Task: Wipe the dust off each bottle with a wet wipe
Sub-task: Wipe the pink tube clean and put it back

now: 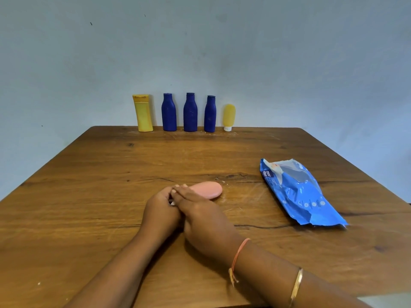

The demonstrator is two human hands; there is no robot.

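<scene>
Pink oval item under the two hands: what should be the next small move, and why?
Probably slide the hands forward along the pink item, wiping toward its far end. The left hand and right hand cover its near end; a white scrap, perhaps a wipe, shows between them; the far end lies bare.

- Five bottles line the far edge of the tabletop point(111, 185), backed by the wall point(200, 52): a yellow bottle point(143, 113), three blue bottles point(190, 113) and a small tube point(229, 116). There is no way in behind them.
- Narrow gaps separate neighbours in the row.
- A broad stretch of bare wood lies between the row and the hands.
- A pink bottle point(208, 189) lies flat at mid-table, with the left hand point(161, 210) and right hand point(200, 216) together at its near end.
- The wipes pack point(298, 192) takes up the right side; bare wood runs between it and the pink bottle.
- The left side is open.
</scene>
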